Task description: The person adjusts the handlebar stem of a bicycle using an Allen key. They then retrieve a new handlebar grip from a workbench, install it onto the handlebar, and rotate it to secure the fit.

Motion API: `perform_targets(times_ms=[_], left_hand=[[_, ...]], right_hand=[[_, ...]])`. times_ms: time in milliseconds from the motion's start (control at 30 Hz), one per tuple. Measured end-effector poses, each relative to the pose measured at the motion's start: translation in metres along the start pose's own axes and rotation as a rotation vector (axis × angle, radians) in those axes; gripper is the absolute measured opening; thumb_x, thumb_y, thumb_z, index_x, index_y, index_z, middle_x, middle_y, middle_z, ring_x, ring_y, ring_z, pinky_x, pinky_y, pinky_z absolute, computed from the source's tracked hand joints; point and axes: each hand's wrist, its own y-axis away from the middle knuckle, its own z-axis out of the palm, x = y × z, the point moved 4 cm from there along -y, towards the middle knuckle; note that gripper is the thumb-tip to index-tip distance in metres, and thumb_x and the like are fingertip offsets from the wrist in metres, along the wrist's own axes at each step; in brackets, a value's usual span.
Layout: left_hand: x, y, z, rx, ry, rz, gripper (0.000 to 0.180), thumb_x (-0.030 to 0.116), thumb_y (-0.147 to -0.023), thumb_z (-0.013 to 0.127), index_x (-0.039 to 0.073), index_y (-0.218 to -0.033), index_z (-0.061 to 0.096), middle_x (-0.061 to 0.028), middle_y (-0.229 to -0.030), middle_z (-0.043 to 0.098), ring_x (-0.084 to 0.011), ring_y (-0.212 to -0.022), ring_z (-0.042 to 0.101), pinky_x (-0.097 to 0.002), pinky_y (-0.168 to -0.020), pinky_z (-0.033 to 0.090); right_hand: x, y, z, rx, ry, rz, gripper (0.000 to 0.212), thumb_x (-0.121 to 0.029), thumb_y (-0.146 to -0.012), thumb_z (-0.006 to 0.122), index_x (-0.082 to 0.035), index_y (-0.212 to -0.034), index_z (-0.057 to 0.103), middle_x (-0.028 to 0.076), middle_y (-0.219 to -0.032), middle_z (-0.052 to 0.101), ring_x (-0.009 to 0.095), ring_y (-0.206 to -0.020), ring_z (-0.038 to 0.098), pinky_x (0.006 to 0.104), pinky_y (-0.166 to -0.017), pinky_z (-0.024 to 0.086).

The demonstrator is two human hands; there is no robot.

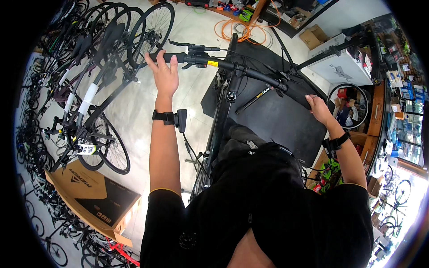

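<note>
A black flat bicycle handlebar (pixel 220 64) with a yellow label runs across in front of me, clamped at its stem (pixel 232 95). At its left end, the fingers of my left hand (pixel 166 77) are spread and touch the left grip (pixel 181 57); they are not wrapped round it. A brake lever (pixel 178 43) sticks out just beyond that grip. My right hand (pixel 318 110) is closed at the outer end of the right grip (pixel 296 95), thumb and fingers pressed on it. The undersides of both grips are hidden. Black straps with small devices circle both wrists.
Rows of bicycles (pixel 96 58) crowd the left side. A brown and black carton (pixel 96 195) lies at lower left. Under the handlebar is a black mat (pixel 286 129); beyond it are an orange hose (pixel 225 30), a white box (pixel 339 67) and a wheel (pixel 329 95).
</note>
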Motion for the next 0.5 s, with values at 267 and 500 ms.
perform_targets(times_ms=[267,500], left_hand=[[-0.002,0.002,0.001,-0.003,0.034,-0.041,0.049,0.040,-0.099,0.054,0.009,-0.136,0.045,-0.0332,-0.154,0.006,-0.0507,-0.129,0.042,-0.0457,-0.104,0.041],[-0.002,0.006,-0.002,-0.011,0.009,-0.059,0.050,0.041,-0.099,0.053,0.010,-0.138,0.044,-0.0344,-0.154,0.005,-0.0507,-0.133,0.037,-0.0459,-0.104,0.040]], right_hand=[[0.004,-0.004,-0.001,0.084,-0.031,-0.036,0.048,-0.037,-0.104,0.047,0.008,-0.102,0.063,0.020,-0.068,0.059,0.030,-0.060,0.060,0.0400,-0.064,0.048],[-0.001,-0.009,-0.005,0.080,-0.005,-0.046,0.050,-0.038,-0.104,0.046,0.009,-0.102,0.063,0.020,-0.068,0.059,0.030,-0.061,0.060,0.0409,-0.065,0.048]])
